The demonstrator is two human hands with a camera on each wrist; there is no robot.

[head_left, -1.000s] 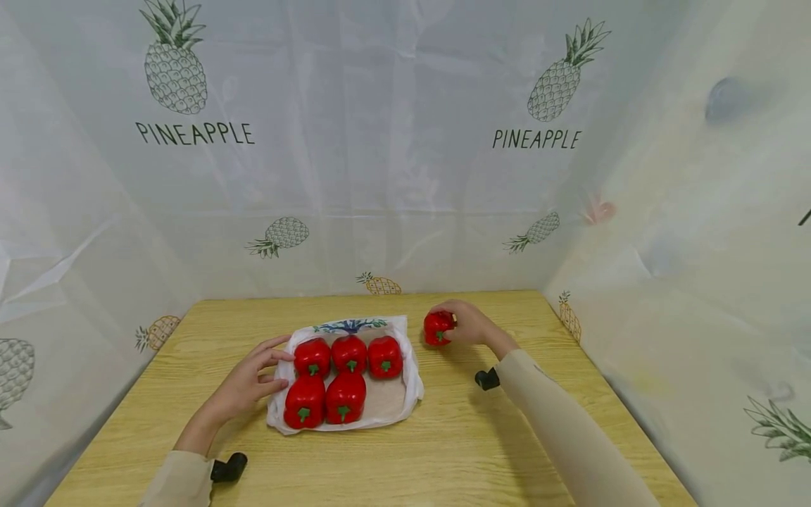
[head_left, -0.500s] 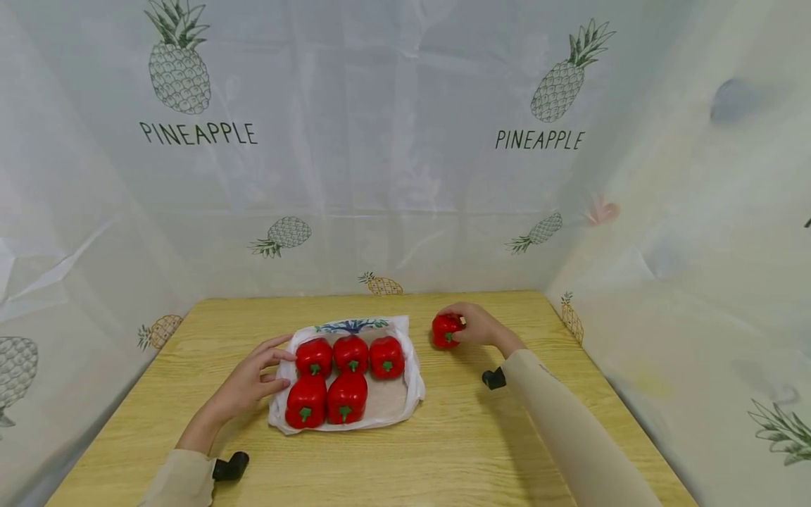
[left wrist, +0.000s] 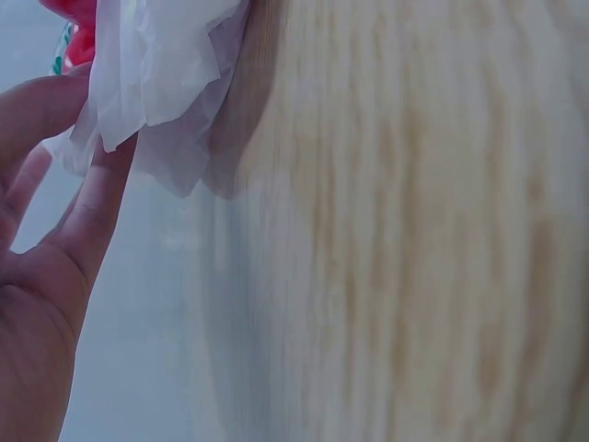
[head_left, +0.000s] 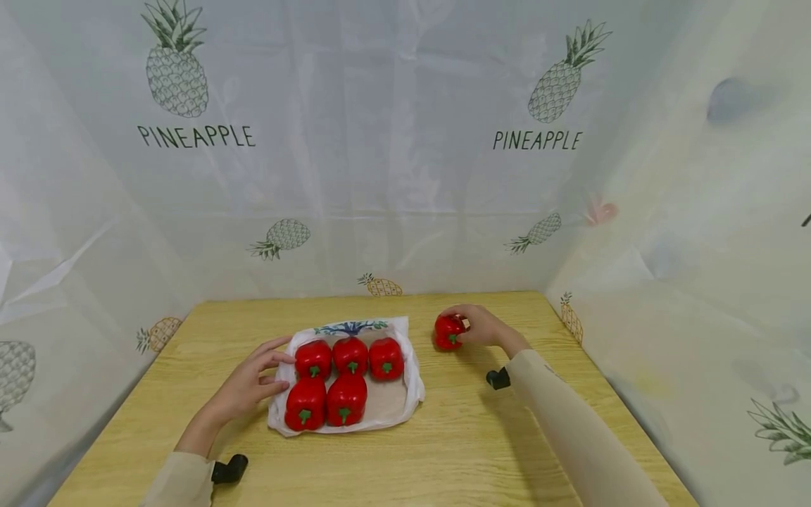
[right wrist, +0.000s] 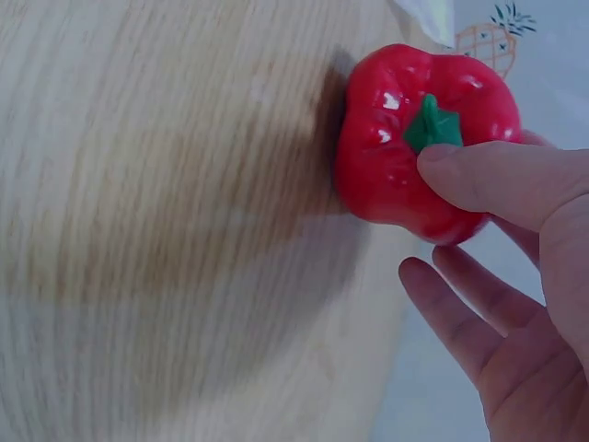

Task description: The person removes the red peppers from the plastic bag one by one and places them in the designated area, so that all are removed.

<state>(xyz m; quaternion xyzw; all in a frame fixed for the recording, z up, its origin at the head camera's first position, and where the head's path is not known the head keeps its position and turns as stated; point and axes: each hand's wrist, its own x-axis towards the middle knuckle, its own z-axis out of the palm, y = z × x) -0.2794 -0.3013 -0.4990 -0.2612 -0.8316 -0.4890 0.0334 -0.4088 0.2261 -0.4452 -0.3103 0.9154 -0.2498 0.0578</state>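
Note:
My right hand [head_left: 484, 326] grips a red bell pepper [head_left: 447, 332] with a green stem, at the table's far right. In the right wrist view the thumb presses on this pepper [right wrist: 396, 175] beside its stem, while two fingers extend free below. My left hand [head_left: 247, 380] rests its fingertips against the left edge of a low container lined with white plastic [head_left: 410, 380]. The left wrist view shows the thumb and a finger touching the crumpled white plastic [left wrist: 156, 83]. Several red bell peppers [head_left: 346, 399] lie in two rows inside, stems facing me.
The container's lower right part shows a bare beige bottom [head_left: 386, 401]. Wood-grain tabletop [head_left: 431, 458] surrounds it. A pale curtain printed with pineapples [head_left: 380, 176] stands behind and at both sides. Black cameras [head_left: 229, 470] are strapped at the wrists.
My right hand has moved slightly to the right, away from the container, with the bell pepper in its grip. The left hand and container have stayed in place.

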